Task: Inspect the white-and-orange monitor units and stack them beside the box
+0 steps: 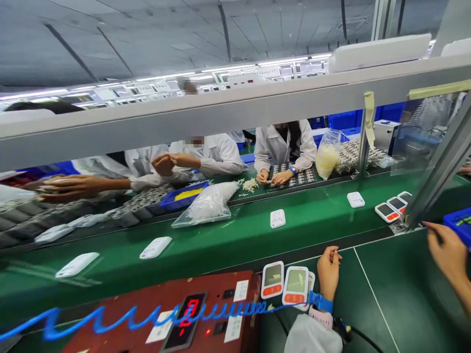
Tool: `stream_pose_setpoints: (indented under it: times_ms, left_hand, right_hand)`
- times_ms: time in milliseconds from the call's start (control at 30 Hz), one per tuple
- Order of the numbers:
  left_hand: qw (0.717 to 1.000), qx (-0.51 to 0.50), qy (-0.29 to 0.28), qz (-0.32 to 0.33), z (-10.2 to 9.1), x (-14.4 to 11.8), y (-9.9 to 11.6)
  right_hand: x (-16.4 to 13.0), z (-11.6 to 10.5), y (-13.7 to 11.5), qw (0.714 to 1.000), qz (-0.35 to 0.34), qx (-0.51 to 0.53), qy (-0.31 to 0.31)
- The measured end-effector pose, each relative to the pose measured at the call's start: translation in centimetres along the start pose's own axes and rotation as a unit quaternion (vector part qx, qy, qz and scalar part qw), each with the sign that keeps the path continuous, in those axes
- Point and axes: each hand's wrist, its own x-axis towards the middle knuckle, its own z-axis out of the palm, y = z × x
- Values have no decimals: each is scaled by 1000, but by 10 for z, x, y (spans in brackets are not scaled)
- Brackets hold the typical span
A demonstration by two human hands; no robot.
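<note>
My left hand [328,272], with a blue wrist strap [321,301] and a pink band, hangs over the green bench with its fingers curled closed; no object shows in them. Just left of it lie white monitors with grey screens and orange buttons, one [273,280] apart and another [296,285] overlapping one beneath. At the right edge my right hand [447,250] is open, fingers apart, close to the foot of a metal post [437,162]. Nothing shows in it. A blue coiled cord [154,316] runs to my left wrist.
A red-brown box [221,294] with a lit red display stands at the front. Beyond it the green conveyor [228,240] carries white casings [277,218] and monitors [387,212]. Across it, co-workers' hands [281,177] work near parts bags [211,201]. A blue bin [459,223] sits right.
</note>
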Motion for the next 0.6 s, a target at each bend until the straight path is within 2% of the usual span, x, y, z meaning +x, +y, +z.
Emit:
stream_pose_setpoints:
  times_ms: [67, 167, 267, 333, 433, 600]
  left_hand:
    - [1000, 3, -7, 6, 1, 1, -1]
    - [1000, 4, -11, 19, 2, 2, -4]
    - [1000, 0, -3, 19, 4, 2, -5]
    - [1000, -1, -2, 16, 4, 1, -4]
    - [1000, 0, -5, 19, 4, 0, -2]
    - [1000, -1, 1, 25, 5, 0, -3]
  right_hand:
    - [7, 10, 15, 993, -50, -101, -32]
    - [19, 52, 27, 961, -99, -240, -91]
    - [22, 96, 28, 958, -79, -263, -80]
    - [17, 115, 27, 959, -79, -260, -80]
    - [10, 127, 27, 965, -77, -241, -75]
    - [12, 132, 25, 982, -48, -173, -55]
